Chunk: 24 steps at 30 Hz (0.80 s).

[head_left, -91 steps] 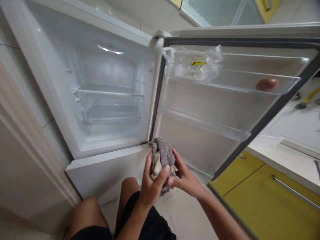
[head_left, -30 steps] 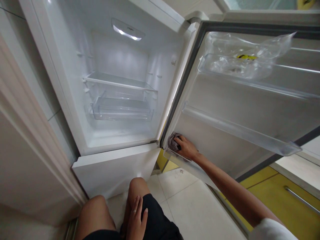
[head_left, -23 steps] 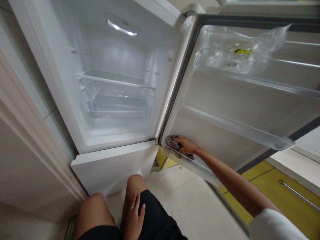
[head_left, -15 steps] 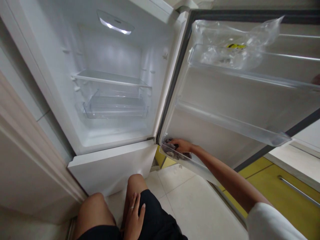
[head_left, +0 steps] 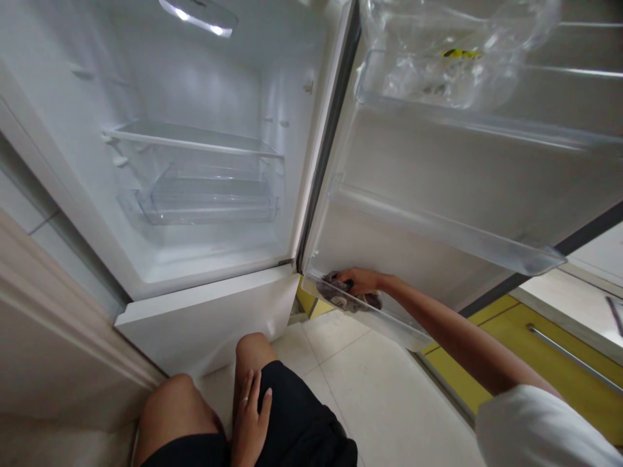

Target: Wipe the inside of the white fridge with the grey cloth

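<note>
There are 1 left hand (head_left: 252,418), 1 right hand (head_left: 361,281), 1 ring (head_left: 244,400), 1 rag (head_left: 335,296), 1 refrigerator door (head_left: 457,165), 3 clear door bins (head_left: 438,226), 1 interior shelf (head_left: 195,137), 1 clear drawer (head_left: 209,212), 1 refrigerator lamp (head_left: 199,16), 1 plastic bag (head_left: 450,72).

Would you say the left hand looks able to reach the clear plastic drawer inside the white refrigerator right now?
Probably yes: the left hand rests on one leg, apparently holding nothing, and the refrigerator is open with nothing visible blocking the drawer, though leaning forward may be needed.
</note>
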Available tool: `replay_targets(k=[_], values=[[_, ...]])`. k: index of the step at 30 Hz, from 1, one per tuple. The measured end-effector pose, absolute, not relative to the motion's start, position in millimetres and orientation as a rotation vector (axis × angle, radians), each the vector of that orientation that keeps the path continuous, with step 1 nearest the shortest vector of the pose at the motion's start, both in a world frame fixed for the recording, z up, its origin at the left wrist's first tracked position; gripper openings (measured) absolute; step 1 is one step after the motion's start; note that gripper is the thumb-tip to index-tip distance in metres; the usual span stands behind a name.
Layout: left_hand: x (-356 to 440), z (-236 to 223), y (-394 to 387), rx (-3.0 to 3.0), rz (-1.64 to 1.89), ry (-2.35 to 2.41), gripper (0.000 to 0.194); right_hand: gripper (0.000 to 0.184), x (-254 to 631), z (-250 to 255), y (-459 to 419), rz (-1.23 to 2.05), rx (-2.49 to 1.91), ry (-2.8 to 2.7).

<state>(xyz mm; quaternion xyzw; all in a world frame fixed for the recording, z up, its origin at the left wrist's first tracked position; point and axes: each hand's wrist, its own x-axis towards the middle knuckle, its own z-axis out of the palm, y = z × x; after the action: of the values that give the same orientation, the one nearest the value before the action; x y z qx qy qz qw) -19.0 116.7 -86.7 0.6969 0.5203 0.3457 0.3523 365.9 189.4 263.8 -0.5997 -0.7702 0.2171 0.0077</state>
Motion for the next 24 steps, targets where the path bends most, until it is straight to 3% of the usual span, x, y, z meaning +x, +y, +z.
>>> replay_targets(k=[5,14,20,24], values=[[-17,-92,120,1.767,0.925,1.356,0.064,0.044,393,270,134,0.907,-1.956,-2.250],[-15,-86,121,1.793,0.925,1.311,0.069,0.049,413,272,54,0.691,-2.076,-2.130],[-18,-82,119,1.744,0.932,1.301,0.062,0.059,418,267,48,0.320,-2.139,-2.006],[-19,-82,119,1.722,0.923,1.313,0.066,0.054,422,285,40,-0.184,-2.031,-1.902]])
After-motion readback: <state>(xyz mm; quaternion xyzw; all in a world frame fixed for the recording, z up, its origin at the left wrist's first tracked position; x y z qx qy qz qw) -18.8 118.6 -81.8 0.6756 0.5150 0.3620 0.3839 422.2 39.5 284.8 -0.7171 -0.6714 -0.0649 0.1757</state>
